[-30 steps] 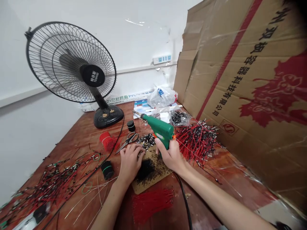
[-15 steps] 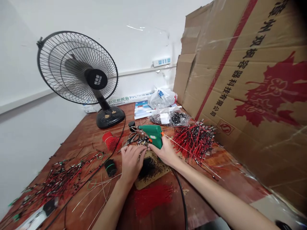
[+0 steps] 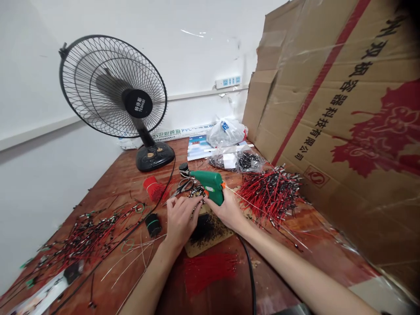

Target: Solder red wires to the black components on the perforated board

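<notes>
Filling a clear bag [image 3: 229, 161], black connectors [image 3: 247, 161] lie heaped.

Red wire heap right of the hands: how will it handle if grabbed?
The red wires probably feel light and springy: thin lengths sticking out straight. They cross densely, so a grab likely drags neighbours along, and the metal ends may snag.

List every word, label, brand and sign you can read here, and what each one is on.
Cardboard carton: "容器科技有限公司", with an "S" emblem; the characters above are cut off or unclear.
Printed strip behind the table: "中财管道 PVC", the rest hidden.
Fan hub: seemingly "TEBHISI", blurred.
Green soldering gun: label too small to read.
</notes>
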Demonstrator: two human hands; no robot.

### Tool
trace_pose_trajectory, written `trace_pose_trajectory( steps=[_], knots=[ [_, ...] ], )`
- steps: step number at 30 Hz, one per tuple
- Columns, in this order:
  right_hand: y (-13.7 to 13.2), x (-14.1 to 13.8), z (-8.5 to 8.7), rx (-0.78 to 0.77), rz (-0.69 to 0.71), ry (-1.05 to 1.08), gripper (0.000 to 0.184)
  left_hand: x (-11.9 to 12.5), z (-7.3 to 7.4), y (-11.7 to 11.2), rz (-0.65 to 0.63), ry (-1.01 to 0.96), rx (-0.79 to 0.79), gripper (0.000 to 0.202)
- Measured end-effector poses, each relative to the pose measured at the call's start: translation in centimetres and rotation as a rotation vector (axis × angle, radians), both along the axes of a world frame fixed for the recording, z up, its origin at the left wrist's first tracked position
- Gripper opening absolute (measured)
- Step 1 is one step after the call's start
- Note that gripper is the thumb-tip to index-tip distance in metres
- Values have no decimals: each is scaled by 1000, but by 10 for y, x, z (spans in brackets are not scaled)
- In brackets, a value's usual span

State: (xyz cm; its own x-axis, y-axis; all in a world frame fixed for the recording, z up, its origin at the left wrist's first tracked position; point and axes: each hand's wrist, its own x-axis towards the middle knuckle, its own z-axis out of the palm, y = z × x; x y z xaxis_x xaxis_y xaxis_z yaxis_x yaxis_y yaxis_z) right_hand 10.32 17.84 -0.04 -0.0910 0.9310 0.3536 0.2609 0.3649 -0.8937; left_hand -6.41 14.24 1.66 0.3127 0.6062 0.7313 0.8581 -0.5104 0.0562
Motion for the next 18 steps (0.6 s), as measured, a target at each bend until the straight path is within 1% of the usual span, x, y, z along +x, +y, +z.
trace_pose_trajectory(
  steps=[3,6,12,18],
  knots=[
    [-1,-2,-1,-20,-50,15,52,-1,-1,-1,0,1,-27,29],
    [-2,-2,0,-57,-85,41,53,-1,-3,-1,13,-37,-53,25],
    [-4,-4,2,-120,-38,102,53,2,-5,-2,26,-189,-127,13],
    [-6,-5,4,-135,-1,152,56,8,-5,-5,30,-401,-218,12]
  ],
)
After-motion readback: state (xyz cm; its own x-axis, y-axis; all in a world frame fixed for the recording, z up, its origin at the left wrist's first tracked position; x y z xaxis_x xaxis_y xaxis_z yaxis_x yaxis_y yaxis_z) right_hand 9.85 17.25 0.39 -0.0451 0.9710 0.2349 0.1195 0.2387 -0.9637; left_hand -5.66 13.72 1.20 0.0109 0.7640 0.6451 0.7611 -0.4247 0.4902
